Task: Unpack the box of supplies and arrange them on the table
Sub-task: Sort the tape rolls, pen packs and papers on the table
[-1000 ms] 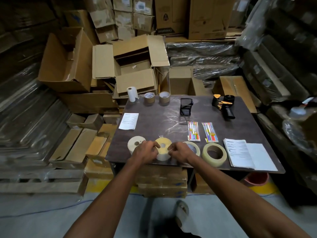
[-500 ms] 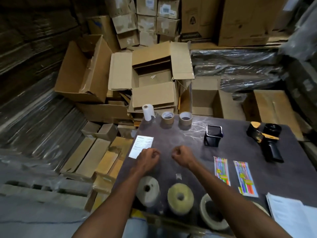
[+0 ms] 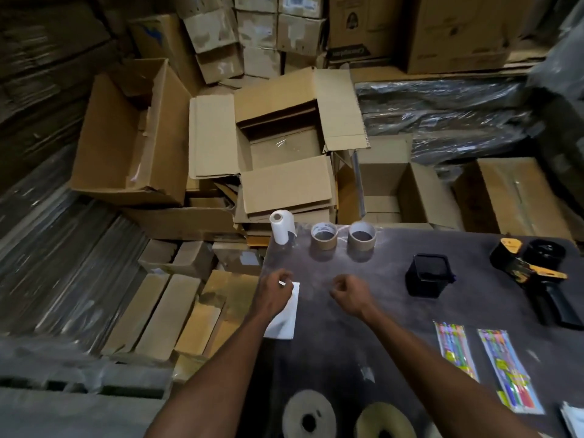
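Observation:
Both arms reach over the dark table. My left hand hovers over a white paper sheet at the table's left edge, fingers curled, holding nothing. My right hand is curled into a loose fist, empty, over bare table. Behind the table stands the open cardboard box, flaps spread. On the table: a white roll, two brown tape rolls, a black cup, a tape dispenser, two pen packs, and two pale tape rolls at the near edge.
Cardboard boxes are piled behind and left of the table. Flat packed cartons lie on the floor at the left. Plastic-wrapped stacks stand at the back right. More papers show at the lower right corner.
Both hands let go of the pale tape roll at the near edge and moved forward over the table toward the box. The view tilted up and closer.

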`<action>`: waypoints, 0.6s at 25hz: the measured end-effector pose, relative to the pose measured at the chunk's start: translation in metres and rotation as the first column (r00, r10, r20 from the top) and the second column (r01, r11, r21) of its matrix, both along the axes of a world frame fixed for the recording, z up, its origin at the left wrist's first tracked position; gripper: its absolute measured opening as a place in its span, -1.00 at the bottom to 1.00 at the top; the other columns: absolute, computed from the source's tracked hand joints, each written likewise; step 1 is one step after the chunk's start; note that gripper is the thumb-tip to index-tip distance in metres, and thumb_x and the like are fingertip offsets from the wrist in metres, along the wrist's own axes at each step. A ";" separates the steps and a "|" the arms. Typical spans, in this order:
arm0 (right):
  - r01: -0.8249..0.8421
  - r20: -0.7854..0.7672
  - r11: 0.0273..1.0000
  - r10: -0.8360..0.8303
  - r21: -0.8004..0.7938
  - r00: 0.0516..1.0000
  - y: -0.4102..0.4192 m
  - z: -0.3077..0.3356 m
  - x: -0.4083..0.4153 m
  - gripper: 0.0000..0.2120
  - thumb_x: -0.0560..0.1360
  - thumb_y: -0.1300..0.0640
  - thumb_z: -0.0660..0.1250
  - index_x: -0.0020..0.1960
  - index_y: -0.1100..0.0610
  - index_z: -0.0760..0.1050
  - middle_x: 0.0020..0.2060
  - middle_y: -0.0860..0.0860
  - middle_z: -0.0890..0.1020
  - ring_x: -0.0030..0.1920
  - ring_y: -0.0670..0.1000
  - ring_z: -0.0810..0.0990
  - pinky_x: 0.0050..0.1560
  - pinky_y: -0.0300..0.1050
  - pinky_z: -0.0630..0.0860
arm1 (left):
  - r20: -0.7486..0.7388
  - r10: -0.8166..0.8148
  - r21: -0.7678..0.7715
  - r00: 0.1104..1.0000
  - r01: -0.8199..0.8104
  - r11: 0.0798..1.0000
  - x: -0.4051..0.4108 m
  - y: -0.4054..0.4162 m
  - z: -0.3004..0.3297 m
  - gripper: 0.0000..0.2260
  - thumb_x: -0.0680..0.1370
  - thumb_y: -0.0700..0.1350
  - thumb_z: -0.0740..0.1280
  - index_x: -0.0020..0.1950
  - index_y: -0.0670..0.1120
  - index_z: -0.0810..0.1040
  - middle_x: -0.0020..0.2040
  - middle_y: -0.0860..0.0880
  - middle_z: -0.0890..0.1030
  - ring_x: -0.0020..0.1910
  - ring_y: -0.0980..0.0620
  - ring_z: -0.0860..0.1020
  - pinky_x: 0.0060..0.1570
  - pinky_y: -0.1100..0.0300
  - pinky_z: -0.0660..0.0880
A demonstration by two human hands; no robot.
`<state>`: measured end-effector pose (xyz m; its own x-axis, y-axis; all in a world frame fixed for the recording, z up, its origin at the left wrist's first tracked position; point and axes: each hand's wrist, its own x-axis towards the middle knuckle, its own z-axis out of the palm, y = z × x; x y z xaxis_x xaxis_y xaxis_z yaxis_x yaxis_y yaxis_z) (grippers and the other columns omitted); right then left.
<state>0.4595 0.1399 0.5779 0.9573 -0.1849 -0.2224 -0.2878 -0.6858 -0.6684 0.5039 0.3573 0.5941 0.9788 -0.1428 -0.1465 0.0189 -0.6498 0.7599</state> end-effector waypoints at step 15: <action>0.182 0.066 0.983 -0.181 -0.007 0.981 0.003 -0.015 0.098 -0.63 0.51 0.09 0.38 0.30 0.06 0.44 0.20 0.07 0.49 0.19 0.06 0.52 0.25 -0.02 0.47 | -0.117 0.205 -0.067 0.972 -0.213 0.975 0.156 -0.009 -0.039 -0.39 0.47 -0.03 0.46 0.46 -0.02 0.31 0.35 -0.13 0.49 0.29 -0.17 0.48 0.20 -0.09 0.50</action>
